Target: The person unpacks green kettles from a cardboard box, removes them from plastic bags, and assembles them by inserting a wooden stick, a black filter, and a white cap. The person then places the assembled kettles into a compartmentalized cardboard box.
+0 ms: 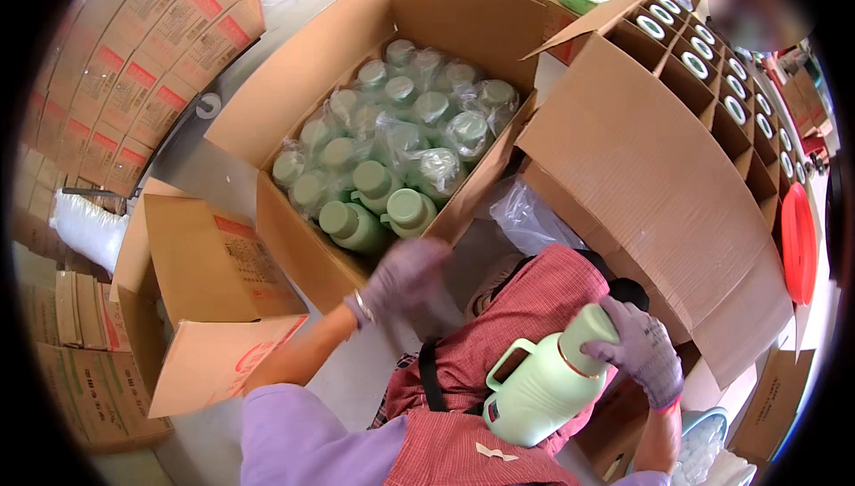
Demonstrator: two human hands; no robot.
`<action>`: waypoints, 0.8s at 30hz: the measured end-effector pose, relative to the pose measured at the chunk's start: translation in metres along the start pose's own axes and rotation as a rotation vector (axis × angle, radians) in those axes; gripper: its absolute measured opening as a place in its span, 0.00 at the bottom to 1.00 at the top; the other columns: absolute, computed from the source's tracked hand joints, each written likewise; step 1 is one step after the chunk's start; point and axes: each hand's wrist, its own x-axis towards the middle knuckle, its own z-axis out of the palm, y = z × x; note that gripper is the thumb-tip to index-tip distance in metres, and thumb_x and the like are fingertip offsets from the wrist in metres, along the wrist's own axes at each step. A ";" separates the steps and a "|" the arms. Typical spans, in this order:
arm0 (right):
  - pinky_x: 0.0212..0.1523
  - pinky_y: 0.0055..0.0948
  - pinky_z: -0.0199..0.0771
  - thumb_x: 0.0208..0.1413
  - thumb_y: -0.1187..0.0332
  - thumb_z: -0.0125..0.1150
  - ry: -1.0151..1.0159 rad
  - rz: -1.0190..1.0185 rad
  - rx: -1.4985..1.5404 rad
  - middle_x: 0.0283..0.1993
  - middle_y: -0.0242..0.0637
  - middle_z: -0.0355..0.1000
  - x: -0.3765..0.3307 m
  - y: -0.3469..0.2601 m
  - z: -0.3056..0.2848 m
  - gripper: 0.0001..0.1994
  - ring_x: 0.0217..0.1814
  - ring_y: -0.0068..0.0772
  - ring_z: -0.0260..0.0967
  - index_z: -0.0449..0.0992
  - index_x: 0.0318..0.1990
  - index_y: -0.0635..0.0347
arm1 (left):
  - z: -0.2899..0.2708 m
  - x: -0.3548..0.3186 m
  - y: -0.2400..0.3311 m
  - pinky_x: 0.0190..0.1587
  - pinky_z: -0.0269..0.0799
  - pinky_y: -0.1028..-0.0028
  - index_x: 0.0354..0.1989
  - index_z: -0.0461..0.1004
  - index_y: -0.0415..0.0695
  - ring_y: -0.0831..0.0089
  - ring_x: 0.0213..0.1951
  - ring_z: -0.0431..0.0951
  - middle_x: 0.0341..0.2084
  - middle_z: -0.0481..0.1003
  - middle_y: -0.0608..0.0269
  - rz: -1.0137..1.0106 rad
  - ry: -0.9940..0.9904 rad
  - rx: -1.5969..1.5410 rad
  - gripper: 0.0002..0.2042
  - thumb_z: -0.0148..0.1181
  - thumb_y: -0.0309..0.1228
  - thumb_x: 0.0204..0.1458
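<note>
Green flask [539, 397]: on the red apron [552, 285]. Large carton [307, 236]: three bare flasks [352, 223], many bagged flasks [468, 130] (judged part-done). Left hand [405, 277]: blurred, fingers cannot be told. Right hand [643, 348]: fingers gripping the flask's lid [583, 339]. Divided carton [641, 183]: white-rimmed items [695, 65] inside.

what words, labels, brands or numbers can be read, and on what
Stacked cartons: red panels, print too small to read.
Open left carton: red mark, print, too blurred.
Lower-left carton: printed lines, too small.
Flask: dark label, too small.
Right glove: faint print, too blurred.
</note>
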 end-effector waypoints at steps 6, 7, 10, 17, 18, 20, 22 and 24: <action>0.39 0.37 0.74 0.39 0.50 0.69 -0.033 0.216 0.219 0.41 0.46 0.73 -0.002 -0.003 -0.036 0.28 0.34 0.40 0.75 0.76 0.44 0.62 | 0.016 0.025 -0.125 0.54 0.67 0.56 0.52 0.70 0.40 0.49 0.50 0.72 0.47 0.73 0.48 -0.487 0.362 0.145 0.21 0.59 0.37 0.51; 0.40 0.36 0.74 0.39 0.54 0.70 0.012 0.200 0.278 0.43 0.45 0.73 0.002 -0.005 -0.040 0.26 0.35 0.39 0.75 0.77 0.45 0.62 | 0.026 0.046 -0.132 0.53 0.67 0.55 0.52 0.70 0.41 0.49 0.50 0.72 0.46 0.73 0.47 -0.501 0.356 0.233 0.22 0.59 0.40 0.51; 0.59 0.34 0.66 0.43 0.64 0.67 0.054 -0.199 0.325 0.58 0.48 0.64 0.015 0.005 -0.031 0.27 0.59 0.46 0.65 0.74 0.54 0.59 | 0.063 0.090 -0.144 0.53 0.68 0.57 0.51 0.71 0.42 0.49 0.49 0.73 0.47 0.74 0.48 -0.665 0.233 0.517 0.24 0.60 0.46 0.51; 0.51 0.34 0.72 0.47 0.66 0.66 0.062 -0.059 0.432 0.44 0.45 0.74 0.013 0.026 -0.023 0.22 0.47 0.42 0.73 0.74 0.51 0.61 | 0.012 0.114 -0.173 0.38 0.77 0.66 0.42 0.77 0.44 0.68 0.35 0.80 0.34 0.79 0.61 -0.715 0.442 -0.457 0.11 0.60 0.34 0.53; 0.51 0.34 0.72 0.46 0.67 0.66 0.150 -0.064 0.430 0.45 0.45 0.74 0.017 0.030 -0.021 0.22 0.47 0.42 0.73 0.74 0.51 0.61 | -0.013 0.138 -0.130 0.38 0.77 0.72 0.42 0.76 0.39 0.73 0.34 0.79 0.33 0.78 0.60 -0.742 0.533 -1.083 0.10 0.58 0.30 0.55; 0.50 0.34 0.72 0.45 0.69 0.66 0.280 -0.155 0.408 0.47 0.45 0.73 0.037 0.018 -0.027 0.22 0.48 0.43 0.73 0.74 0.51 0.62 | -0.073 0.140 -0.079 0.42 0.77 0.72 0.43 0.74 0.37 0.72 0.38 0.78 0.35 0.77 0.59 -0.366 0.458 -0.884 0.09 0.52 0.28 0.59; 0.54 0.36 0.70 0.42 0.71 0.67 0.355 -0.354 0.349 0.54 0.46 0.68 0.062 -0.006 -0.033 0.28 0.55 0.47 0.68 0.71 0.56 0.60 | -0.116 0.154 -0.041 0.47 0.76 0.72 0.48 0.71 0.36 0.70 0.44 0.77 0.42 0.76 0.58 0.002 0.445 -0.455 0.11 0.48 0.26 0.61; 0.60 0.44 0.63 0.39 0.68 0.70 0.574 -0.585 0.137 0.61 0.45 0.61 0.092 -0.032 -0.034 0.35 0.62 0.51 0.60 0.67 0.61 0.56 | -0.134 0.177 -0.037 0.53 0.73 0.68 0.52 0.69 0.35 0.68 0.50 0.75 0.49 0.74 0.55 0.057 0.551 -0.661 0.15 0.48 0.32 0.62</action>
